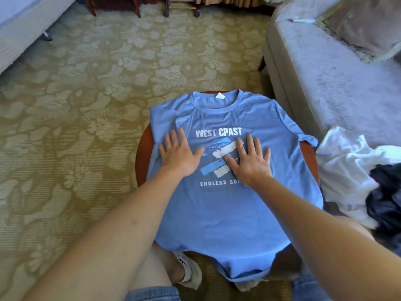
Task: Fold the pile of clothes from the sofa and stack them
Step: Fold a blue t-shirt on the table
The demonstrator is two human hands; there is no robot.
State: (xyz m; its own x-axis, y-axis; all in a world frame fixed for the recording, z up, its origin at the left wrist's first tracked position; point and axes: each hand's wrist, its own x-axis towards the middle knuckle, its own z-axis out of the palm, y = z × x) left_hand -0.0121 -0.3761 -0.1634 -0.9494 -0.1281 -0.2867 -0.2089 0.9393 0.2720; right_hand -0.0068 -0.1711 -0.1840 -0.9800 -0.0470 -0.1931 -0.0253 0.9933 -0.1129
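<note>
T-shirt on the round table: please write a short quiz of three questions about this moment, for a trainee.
1. True or false: the T-shirt lies print side up on the table.
2. The left hand and the right hand are: A) gripping the collar; B) flat on the print; C) lifted off it.
3. Fill in: the unfolded clothes lie on the ____.

Key: 1 true; 2 B; 3 sofa.

T-shirt [227, 205] on table [142, 153], sofa [321, 83] right
</note>
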